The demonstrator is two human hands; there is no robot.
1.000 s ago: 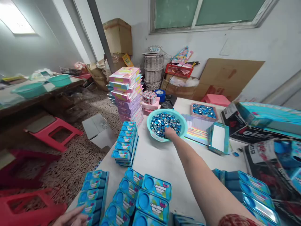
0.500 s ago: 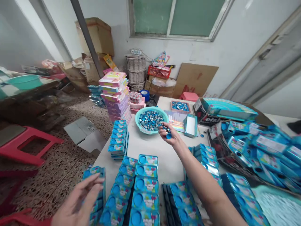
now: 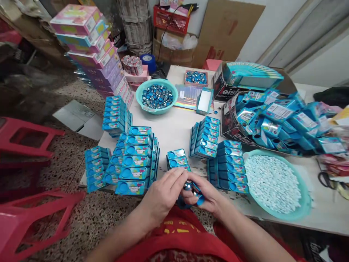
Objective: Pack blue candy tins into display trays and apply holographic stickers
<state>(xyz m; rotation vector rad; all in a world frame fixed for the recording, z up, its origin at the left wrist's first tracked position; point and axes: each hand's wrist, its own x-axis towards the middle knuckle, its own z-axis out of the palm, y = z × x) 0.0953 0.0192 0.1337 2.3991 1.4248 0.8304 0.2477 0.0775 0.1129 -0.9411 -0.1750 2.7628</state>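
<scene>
My left hand [image 3: 163, 193] and my right hand [image 3: 208, 194] meet at the near table edge, over my red-clad lap. Together they pinch a few small blue and silver caps [image 3: 191, 187]; exactly which hand grips which cap is hard to tell. Just beyond my fingers lie three blue candy boxes [image 3: 177, 160]. A teal bowl of shiny blue caps [image 3: 156, 96] stands further back on the white table [image 3: 174, 127]. To my right sits a wide teal bowl of white pellets [image 3: 274, 183].
Rows of blue candy boxes [image 3: 133, 160] fill the table's left and middle [image 3: 218, 156]. A heap of loose blue boxes [image 3: 280, 120] spills from a black carton at right. Pink and purple boxes are stacked [image 3: 89, 43] at the back left. Red stools [image 3: 29, 214] stand on the floor at left.
My right hand has come back from the bowl of caps to the near edge with caps in it. My left hand has moved in to join it. The view has tilted down.
</scene>
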